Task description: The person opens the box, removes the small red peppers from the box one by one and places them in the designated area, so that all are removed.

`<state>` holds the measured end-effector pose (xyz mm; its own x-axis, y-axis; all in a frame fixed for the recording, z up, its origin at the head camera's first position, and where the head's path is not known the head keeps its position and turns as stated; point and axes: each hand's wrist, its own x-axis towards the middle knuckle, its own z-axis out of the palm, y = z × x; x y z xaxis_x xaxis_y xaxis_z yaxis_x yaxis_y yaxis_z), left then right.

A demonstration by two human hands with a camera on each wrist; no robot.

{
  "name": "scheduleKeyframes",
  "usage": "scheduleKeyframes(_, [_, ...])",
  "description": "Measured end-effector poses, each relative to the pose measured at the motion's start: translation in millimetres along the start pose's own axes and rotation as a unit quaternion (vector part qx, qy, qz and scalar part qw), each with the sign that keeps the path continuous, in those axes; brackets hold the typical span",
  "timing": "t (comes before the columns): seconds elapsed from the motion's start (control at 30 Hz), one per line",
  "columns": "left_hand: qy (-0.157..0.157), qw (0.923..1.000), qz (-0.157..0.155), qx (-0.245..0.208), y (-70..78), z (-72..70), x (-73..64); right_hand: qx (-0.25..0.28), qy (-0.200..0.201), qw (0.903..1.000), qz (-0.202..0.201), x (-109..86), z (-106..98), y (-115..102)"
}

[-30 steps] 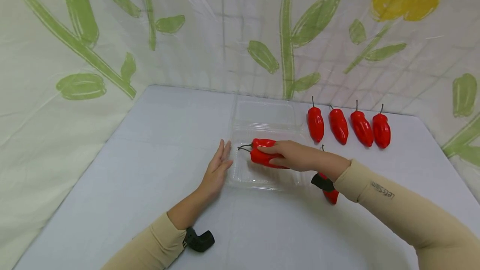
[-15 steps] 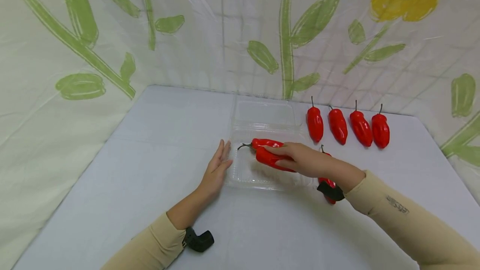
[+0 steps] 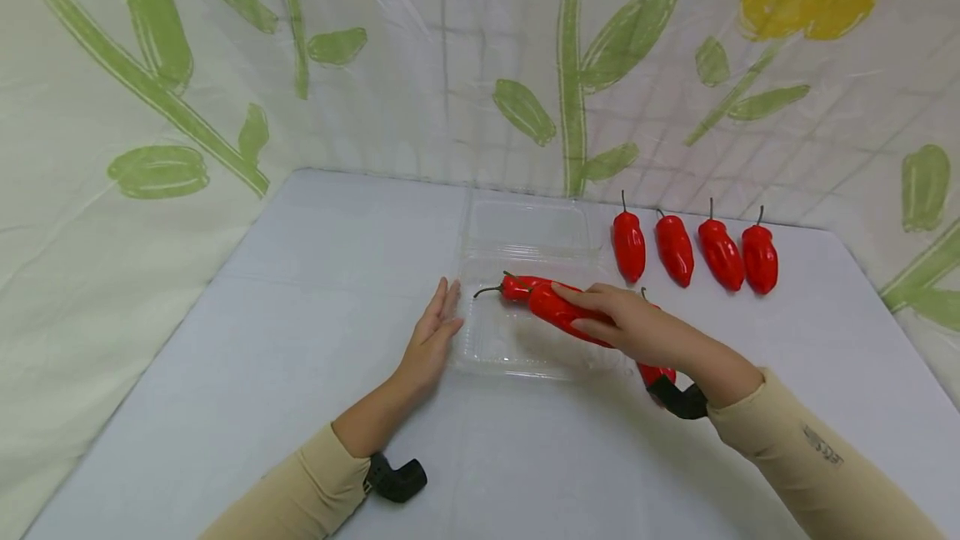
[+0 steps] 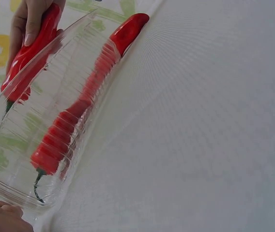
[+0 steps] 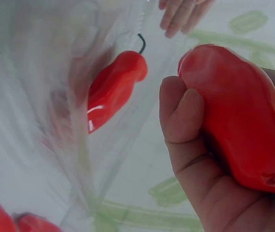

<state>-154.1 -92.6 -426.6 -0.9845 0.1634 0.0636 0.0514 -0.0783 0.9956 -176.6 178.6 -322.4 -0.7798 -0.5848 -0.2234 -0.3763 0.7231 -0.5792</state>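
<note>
A clear plastic clamshell box (image 3: 495, 357) lies with its lid (image 3: 528, 225) folded back. Inside the base is one red pepper (image 3: 516, 288), its stem toward the left. My right hand (image 3: 630, 319) grips a second red pepper (image 3: 558, 311) above the base, thumb and fingers round its body. That held pepper (image 5: 239, 116) fills the right of the right wrist view, its stem hidden there. At the box's left side, my left hand (image 3: 431, 336) rests with fairly straight fingers against the wall. Only part of the left hand (image 4: 4, 217) shows in the left wrist view.
Several red peppers (image 3: 720, 255) lie in a row at the back right of the white table (image 3: 300, 290). Another pepper (image 3: 654, 375) sits right of the box, partly behind my right forearm. A flower-printed curtain (image 3: 420, 65) hangs behind the table.
My right hand has drawn to the right and slightly nearer, taking the held pepper away from the stem end of the one in the box. The left hand keeps its place.
</note>
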Motion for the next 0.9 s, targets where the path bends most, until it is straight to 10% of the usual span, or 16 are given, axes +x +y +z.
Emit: scheduleKeyframes(0.9, [0.003,1.0000,0.000,0.007,-0.2,-0.5,0.6,0.055,0.133,0.9875,0.065,-53.6,5.3,38.9])
